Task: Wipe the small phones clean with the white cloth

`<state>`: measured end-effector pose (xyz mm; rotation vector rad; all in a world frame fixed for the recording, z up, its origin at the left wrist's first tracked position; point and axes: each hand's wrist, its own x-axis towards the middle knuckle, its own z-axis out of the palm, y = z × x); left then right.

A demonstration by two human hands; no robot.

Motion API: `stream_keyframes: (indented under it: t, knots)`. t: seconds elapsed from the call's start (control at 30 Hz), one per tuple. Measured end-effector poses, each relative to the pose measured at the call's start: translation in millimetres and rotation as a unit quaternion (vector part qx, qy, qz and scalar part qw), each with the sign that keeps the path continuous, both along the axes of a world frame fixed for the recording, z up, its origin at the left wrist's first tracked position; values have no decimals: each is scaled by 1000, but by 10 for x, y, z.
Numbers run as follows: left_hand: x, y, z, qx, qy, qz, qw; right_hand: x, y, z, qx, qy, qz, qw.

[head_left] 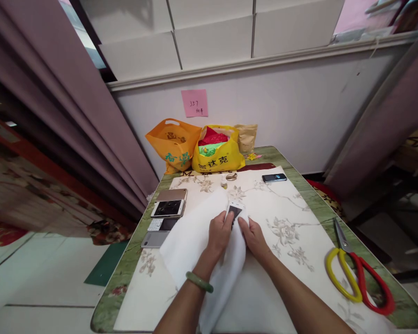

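Between my hands is a white phone (235, 205) with a dark screen, tilted up over the middle of the table. My left hand (218, 234), a green bangle on its wrist, grips the phone's left side, thumb across the screen. From the right, my right hand (255, 236) pinches the phone's lower right edge together with a soft white sheet (191, 227). The sheet lies under and around the phone and drapes toward me; whether it is cloth or thin foam I cannot tell. The phone's lower part is hidden by fingers and sheet.
Several phones lie at left, among them a white smartphone (167, 208) and a keypad phone (155, 225). A dark phone (274, 177) lies far right. Open scissors (357, 273) rest near the right edge. An orange bag (176, 144) and a yellow bag (219, 160) stand at the back.
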<state>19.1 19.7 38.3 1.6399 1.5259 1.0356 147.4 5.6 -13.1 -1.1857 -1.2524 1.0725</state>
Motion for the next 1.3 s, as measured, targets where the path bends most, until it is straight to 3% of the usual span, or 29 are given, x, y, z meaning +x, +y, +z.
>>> stream_keyframes:
  t: [0.2, 0.33, 0.47, 0.6, 0.7, 0.93, 1.13, 1.23, 1.3]
  knots:
    - [-199, -94, 64, -64, -1, -124, 990, 4, 0, 7, -31, 69, -42, 996]
    - [-273, -200, 65, -172, -119, -146, 967, -6, 6, -10, -40, 83, -51, 994]
    - [-298, -259, 9, -219, -284, -76, 930, -3, 9, -4, -38, 92, -61, 993]
    - [-322, -177, -18, -130, -401, 66, 904, -6, -13, 19, -21, 64, -3, 998]
    - [-280, -135, -39, -106, -434, 93, 890, -13, -27, 23, -17, 40, 43, 998]
    - [-147, -171, -80, -131, -415, 80, 897, -10, -29, 55, -35, 70, 58, 995]
    - [-341, -72, 80, -146, -265, -7, 953, -4, -16, 40, -46, 95, 41, 994]
    - [-434, 0, 146, -177, -190, -64, 964, -1, -14, 25, -32, 56, 66, 996]
    - [-435, 29, 155, -174, -166, -68, 968, 1, -14, 20, -11, 11, 90, 996]
